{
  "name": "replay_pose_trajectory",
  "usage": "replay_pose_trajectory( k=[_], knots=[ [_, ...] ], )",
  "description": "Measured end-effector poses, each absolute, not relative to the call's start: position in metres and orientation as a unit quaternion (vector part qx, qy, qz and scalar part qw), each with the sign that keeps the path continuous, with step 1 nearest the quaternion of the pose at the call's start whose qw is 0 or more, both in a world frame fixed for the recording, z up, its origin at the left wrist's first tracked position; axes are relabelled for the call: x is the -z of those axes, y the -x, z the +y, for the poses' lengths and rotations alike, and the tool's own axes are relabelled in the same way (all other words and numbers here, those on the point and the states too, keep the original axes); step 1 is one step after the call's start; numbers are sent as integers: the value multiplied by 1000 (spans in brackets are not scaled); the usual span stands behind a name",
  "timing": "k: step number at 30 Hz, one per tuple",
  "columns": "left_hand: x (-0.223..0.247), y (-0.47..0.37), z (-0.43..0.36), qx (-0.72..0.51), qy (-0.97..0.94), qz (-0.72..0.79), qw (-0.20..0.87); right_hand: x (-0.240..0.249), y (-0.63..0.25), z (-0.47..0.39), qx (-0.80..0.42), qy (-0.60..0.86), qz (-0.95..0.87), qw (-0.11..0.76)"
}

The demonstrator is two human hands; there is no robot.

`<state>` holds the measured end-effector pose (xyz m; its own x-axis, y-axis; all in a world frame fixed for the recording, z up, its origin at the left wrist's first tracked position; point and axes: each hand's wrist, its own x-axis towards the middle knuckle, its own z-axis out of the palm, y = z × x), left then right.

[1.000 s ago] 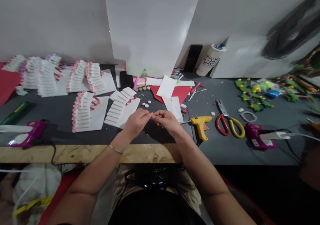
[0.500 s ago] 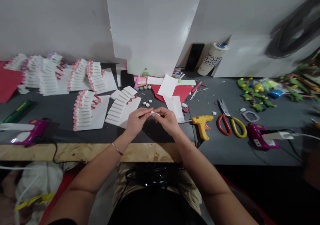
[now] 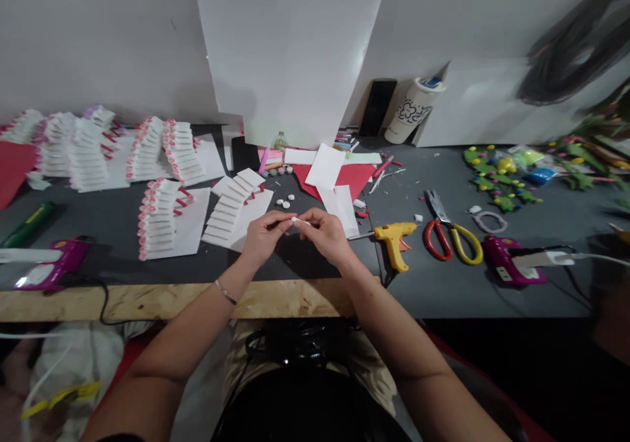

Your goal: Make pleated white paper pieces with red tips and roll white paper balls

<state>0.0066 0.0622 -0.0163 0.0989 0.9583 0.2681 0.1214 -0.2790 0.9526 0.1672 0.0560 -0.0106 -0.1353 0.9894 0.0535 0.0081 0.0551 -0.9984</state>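
My left hand (image 3: 264, 234) and my right hand (image 3: 325, 233) meet over the front of the dark table. Between their fingertips is a small white piece (image 3: 296, 220), thin and rolled-looking; its exact kind is too small to tell. Both hands pinch it, thumbs against fingers. Just behind the hands lie a few small round white pieces (image 3: 285, 202). To their left is a fanned row of folded white papers (image 3: 224, 214) with short red sticks, resting on a white sheet. On the right, a yellow glue gun (image 3: 395, 240) lies with its nozzle toward my right hand.
Pliers-like cutters (image 3: 440, 216) with red and yellow handles lie right of the glue gun. Purple power blocks (image 3: 514, 265) sit at both sides. Red paper (image 3: 306, 178), pink-tipped paper rows (image 3: 160, 222), a patterned tumbler (image 3: 411, 113) and a phone (image 3: 378, 107) stand farther back.
The view has shifted slightly, so the table things sit a little farther left. Both hands stay together at the white piece, with only small finger movement.
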Motion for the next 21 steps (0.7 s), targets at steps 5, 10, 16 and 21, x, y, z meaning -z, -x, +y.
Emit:
replay_pose_trajectory(
  k=[5, 10, 16, 21],
  knots=[
    [18, -8, 63, -523, -616, 449, 382, 10, -167, 57, -544, 436, -535, 477],
    [20, -9, 62, -533, -642, 449, 319, 13, -162, 56, -567, 418, -519, 485],
    [18, -10, 61, -535, -648, 464, 279, 16, -160, 57, -567, 409, -517, 494],
    [19, -11, 62, -518, -663, 471, 263, 23, -160, 59, -576, 420, -502, 489]
  ],
)
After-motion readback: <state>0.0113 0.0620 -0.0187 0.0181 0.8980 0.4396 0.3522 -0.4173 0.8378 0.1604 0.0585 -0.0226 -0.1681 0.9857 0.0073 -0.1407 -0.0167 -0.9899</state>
